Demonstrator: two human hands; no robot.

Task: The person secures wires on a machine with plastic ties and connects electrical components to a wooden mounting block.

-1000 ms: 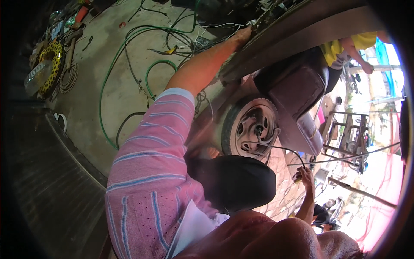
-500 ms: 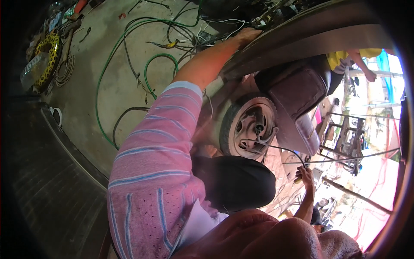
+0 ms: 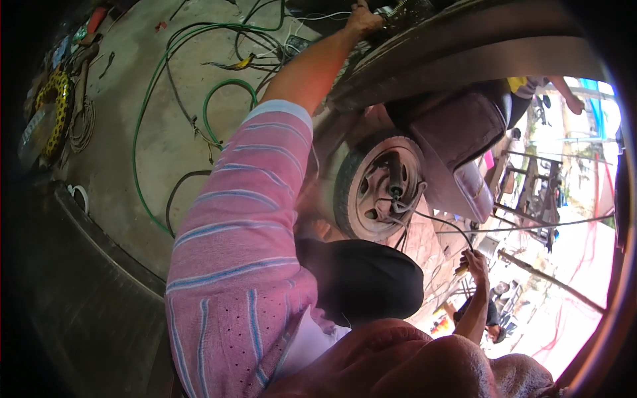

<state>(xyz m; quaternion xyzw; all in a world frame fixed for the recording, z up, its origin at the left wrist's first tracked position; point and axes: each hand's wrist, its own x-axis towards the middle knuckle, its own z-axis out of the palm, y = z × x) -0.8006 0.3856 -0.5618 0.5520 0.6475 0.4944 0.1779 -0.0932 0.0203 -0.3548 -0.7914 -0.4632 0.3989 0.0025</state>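
Observation:
My left arm, in a pink striped sleeve, stretches to the top of the view. The left hand (image 3: 365,21) is beside dark metal parts and a coil spring (image 3: 398,9), just past a brown curved panel (image 3: 464,63); its fingers are too small and dark to read. At the lower right, my right hand (image 3: 475,263) is closed round a dark cable (image 3: 446,221) with a yellowish piece at its end. The cable runs across to a wheel (image 3: 378,189) with a dusty rim, which stands beside a brown padded seat (image 3: 458,129).
Green hose (image 3: 138,156) and several tangled cables lie on the concrete floor (image 3: 113,139). A yellow-and-black spotted ring (image 3: 61,109) and a coil of rope (image 3: 83,126) are at the left. Another person's forearm (image 3: 565,93) shows at the upper right. A metal frame (image 3: 531,192) stands beyond.
My left hand has moved up and left, out from behind the brown panel's edge. The right hand has shifted slightly to the right, still holding the cable.

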